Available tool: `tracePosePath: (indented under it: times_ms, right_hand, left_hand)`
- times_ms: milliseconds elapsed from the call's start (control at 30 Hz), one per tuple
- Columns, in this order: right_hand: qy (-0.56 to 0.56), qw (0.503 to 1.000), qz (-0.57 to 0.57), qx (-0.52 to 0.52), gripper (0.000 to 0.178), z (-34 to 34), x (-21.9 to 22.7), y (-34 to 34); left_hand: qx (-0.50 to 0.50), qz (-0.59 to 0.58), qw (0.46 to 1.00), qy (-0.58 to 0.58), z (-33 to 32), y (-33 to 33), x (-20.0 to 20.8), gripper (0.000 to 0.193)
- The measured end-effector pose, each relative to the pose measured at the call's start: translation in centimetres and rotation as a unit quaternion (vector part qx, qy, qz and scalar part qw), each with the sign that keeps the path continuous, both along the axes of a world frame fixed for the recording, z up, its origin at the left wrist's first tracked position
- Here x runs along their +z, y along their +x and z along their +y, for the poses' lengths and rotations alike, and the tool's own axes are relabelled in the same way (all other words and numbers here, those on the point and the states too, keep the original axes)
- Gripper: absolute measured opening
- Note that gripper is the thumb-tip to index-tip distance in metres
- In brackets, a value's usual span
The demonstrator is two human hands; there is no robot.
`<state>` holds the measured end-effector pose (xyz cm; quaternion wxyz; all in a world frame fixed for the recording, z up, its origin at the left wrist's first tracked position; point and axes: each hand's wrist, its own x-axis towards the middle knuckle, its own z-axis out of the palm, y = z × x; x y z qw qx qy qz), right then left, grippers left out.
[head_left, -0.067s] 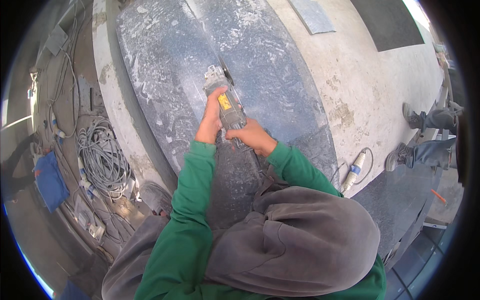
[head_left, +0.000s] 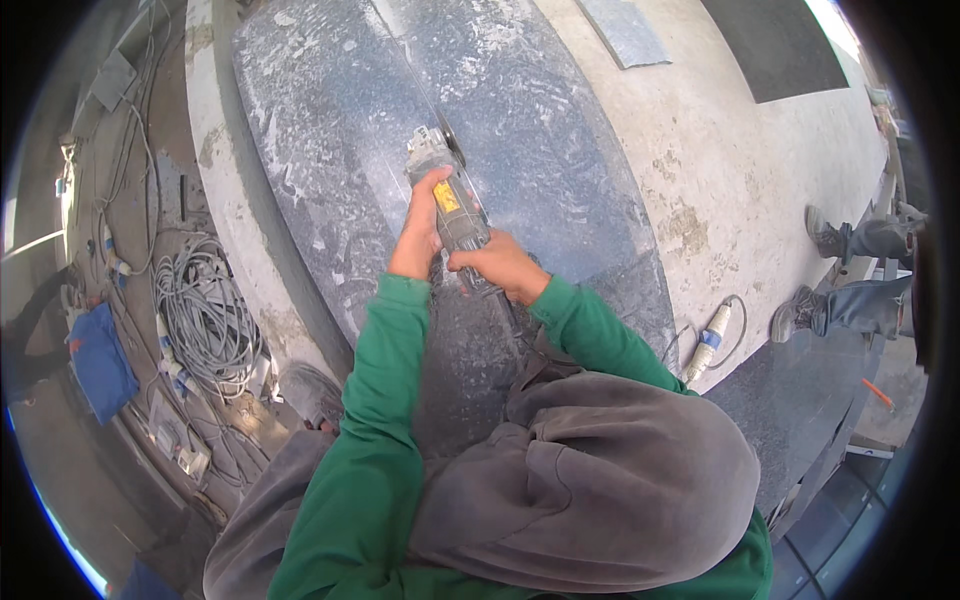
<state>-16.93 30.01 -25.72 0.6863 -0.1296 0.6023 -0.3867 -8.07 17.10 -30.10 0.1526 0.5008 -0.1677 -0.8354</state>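
An angle grinder (head_left: 463, 226) with a grey body and a yellow label lies between my two hands over a dusty dark stone slab (head_left: 560, 130). My left hand (head_left: 422, 222) is closed round the body behind the gear head, its thumb on top. Toward the rear end, my right hand (head_left: 503, 266) wraps round the handle. The cutting disc (head_left: 452, 140) stands on edge at the right of the head, in line with a thin straight cut (head_left: 405, 50) that runs away up the slab. Whether the disc touches the stone I cannot tell.
Coiled grey cable (head_left: 205, 315) and a blue cloth (head_left: 102, 362) lie on the floor at the left. A cable connector (head_left: 709, 340) rests right of the slab. Another person's shoes (head_left: 797, 312) show at the right. A dark sheet (head_left: 780, 50) lies at the far right.
The grinder and both hands have shifted very slightly forward and to the left. My grip on the grinder looks the same.
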Motion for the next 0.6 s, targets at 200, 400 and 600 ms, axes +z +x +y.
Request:
tracePosePath:
  times_ms: [200, 400, 600]
  right_hand:
    - [-0.012, 1.0, 0.013, 0.004, 0.033, -0.3, 0.0, 0.1]
    - [-0.032, 0.999, 0.034, -0.005, 0.031, 2.3, 0.9, 0.5]
    - [-0.017, 1.0, 0.024, -0.006, 0.038, 3.3, 0.1, 0.5]
  left_hand:
    - [0.005, -0.001, 1.0, 0.013, -0.1, 0.0, -0.6, 0.052]
    - [0.009, -0.008, 1.0, 0.004, 2.4, 0.2, 0.3, 0.048]
    - [0.012, -0.004, 1.0, 0.008, 3.1, 0.1, 1.0, 0.047]
